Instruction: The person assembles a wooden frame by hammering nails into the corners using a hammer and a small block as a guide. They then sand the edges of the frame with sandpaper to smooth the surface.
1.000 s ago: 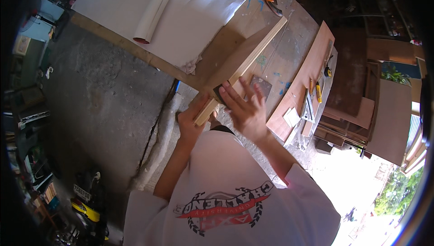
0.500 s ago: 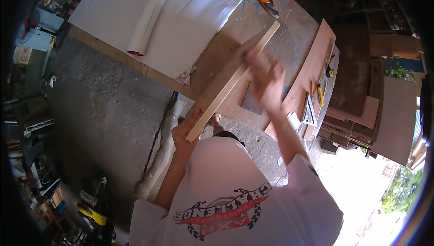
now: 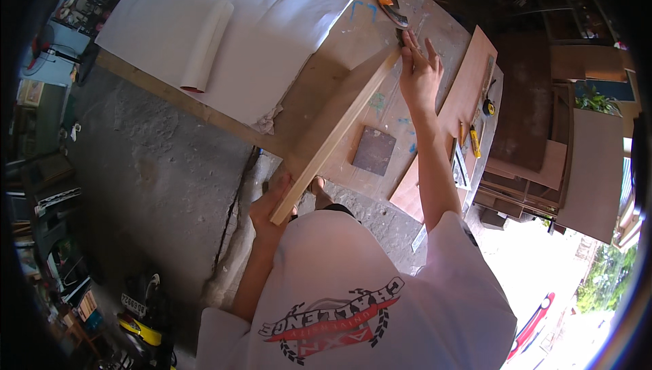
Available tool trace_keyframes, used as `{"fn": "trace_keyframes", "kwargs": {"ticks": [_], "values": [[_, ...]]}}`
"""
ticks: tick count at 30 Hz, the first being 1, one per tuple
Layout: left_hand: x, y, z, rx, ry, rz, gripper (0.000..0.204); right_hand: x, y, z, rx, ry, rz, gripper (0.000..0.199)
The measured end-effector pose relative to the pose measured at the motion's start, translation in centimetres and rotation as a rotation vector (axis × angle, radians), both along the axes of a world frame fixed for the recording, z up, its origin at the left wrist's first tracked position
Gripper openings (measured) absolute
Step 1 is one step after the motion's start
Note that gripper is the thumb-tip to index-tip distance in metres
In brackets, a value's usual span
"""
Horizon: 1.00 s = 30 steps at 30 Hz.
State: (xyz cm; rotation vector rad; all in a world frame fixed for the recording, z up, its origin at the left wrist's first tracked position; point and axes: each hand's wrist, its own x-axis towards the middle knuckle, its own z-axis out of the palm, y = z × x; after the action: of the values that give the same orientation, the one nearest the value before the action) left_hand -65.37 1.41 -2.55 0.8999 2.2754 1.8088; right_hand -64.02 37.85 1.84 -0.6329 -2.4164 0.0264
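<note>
A light wooden board (image 3: 341, 127) stands on its edge, slanting from near my body up to the far right, its narrow long edge facing up. My left hand (image 3: 269, 205) is closed around its near end. At the far end, my right hand (image 3: 421, 76) has its thumb and first fingers together on a small dark piece (image 3: 401, 36) too small to name, with the other fingers stretched out. A dark square sheet (image 3: 374, 150) lies on the worktable (image 3: 435, 23) right of the board.
White paper (image 3: 272, 23) covers the table's left part, with a paper roll (image 3: 209, 47) on it. A handsaw (image 3: 388, 0) lies beyond the board. At right are a thin plywood strip (image 3: 468, 84), a yellow cutter (image 3: 475, 144), a tape measure (image 3: 489, 107) and a set square (image 3: 461, 169).
My right hand has slid from the middle of the board to its far end, uncovering the dark square sheet. My left hand still grips the near end, slightly lower and further left.
</note>
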Motion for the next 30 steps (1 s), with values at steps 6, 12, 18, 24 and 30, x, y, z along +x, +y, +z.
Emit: {"fn": "trace_keyframes", "kwargs": {"ticks": [6,12,18,24,30], "values": [[0.2,0.0,-0.5,-0.001,0.023,-0.002,0.045,2.6,-5.6,0.8,-0.07,-0.072,0.149,0.038],[0.6,0.0,-0.9,0.002,0.047,0.006,0.047,0.4,0.6,-0.2,-0.02,0.002,-0.084,0.039],[0.4,-0.4,-0.7,-0.047,-0.001,-0.015,0.044,2.3,-3.5,0.5,-0.001,-0.172,0.023,0.041],[0.5,-0.3,-0.8,-0.044,-0.065,-0.017,0.045,0.6,-1.8,-0.6,-0.037,-0.003,-0.02,0.041],[0.4,0.0,-1.0,-0.02,0.119,0.016,0.047,1.1,-2.9,0.5,0.005,-0.053,-0.042,0.038]]}}
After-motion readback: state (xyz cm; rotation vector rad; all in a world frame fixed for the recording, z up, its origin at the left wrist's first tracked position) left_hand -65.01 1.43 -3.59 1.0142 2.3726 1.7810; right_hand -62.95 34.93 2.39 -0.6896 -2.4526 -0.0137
